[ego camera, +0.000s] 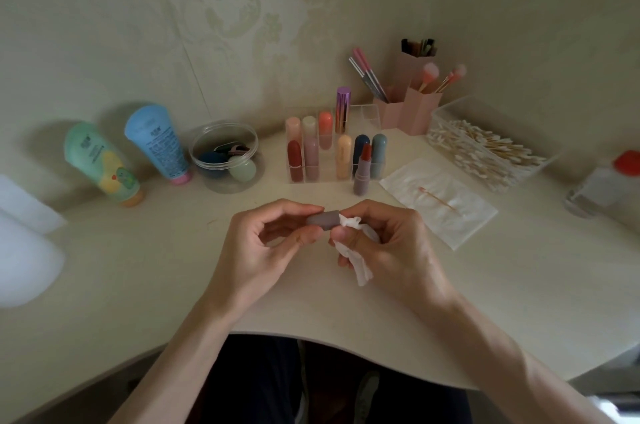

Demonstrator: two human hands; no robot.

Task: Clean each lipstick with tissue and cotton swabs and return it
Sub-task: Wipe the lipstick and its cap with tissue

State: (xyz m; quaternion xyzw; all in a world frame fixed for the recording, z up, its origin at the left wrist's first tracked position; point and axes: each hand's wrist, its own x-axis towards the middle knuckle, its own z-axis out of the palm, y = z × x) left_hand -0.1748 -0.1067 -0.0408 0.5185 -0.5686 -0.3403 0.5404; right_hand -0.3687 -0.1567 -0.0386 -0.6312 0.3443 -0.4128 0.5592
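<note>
My left hand (266,243) and right hand (391,243) meet just above the desk (138,268), near its front edge. The left pinches a mauve lipstick cap (323,218), lying sideways, between thumb and fingertips. The right pinches a crumpled white tissue (356,250) against the cap's right end. Behind them the uncapped lipstick (363,169) stands upright on the desk, just in front of the clear rack (370,114) of other lipsticks. To its right a pink-tipped cotton swab (438,198) lies on a flat tissue sheet (450,229), beside the box of swabs (485,150).
</note>
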